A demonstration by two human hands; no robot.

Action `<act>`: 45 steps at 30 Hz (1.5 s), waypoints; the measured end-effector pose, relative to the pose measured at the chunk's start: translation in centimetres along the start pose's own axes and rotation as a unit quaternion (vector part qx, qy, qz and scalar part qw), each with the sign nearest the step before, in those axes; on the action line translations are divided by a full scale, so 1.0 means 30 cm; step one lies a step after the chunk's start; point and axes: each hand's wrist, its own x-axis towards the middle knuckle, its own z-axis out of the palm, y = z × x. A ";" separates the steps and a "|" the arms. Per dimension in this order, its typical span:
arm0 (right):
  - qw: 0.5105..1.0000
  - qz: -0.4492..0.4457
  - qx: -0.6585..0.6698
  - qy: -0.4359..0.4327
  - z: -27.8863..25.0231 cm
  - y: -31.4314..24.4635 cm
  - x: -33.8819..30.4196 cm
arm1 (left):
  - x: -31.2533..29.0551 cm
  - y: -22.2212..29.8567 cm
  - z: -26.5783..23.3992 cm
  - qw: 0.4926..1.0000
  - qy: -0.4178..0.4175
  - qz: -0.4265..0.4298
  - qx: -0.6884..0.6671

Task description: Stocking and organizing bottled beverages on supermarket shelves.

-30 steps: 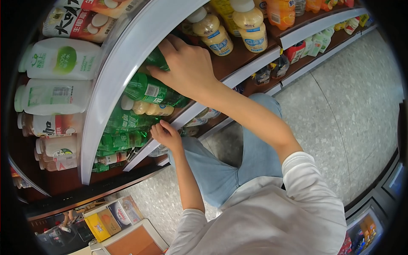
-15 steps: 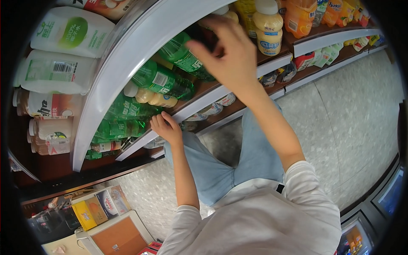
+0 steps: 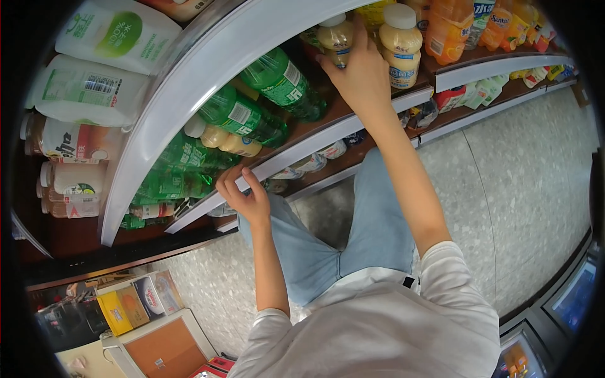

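My right hand reaches onto the shelf around a small pale yellow bottle with a white cap. Its thumb is on the bottle's left and its fingers on the right; part of the grip is hidden. A larger pale yellow bottle stands just right of that hand. Left of it lie green soda bottles, one closest, another behind. My left hand rests at the shelf's front rail, thumb and fingers apart, holding nothing. Close by lies another pale yellow bottle.
Orange drink bottles stand farther right. White bottles fill the upper shelf, whose curved rail juts out at the left. Open boxes stand at the lower left. Grey tiled floor lies to the right.
My right hand has moved right, from over the green bottle to around the small pale yellow bottle. My left hand's thumb and fingers have spread farther apart at the rail.
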 end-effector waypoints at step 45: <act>0.958 0.148 0.246 -0.026 -0.165 0.060 -0.179 | 0.116 0.266 0.250 0.930 -0.290 -0.094 -0.207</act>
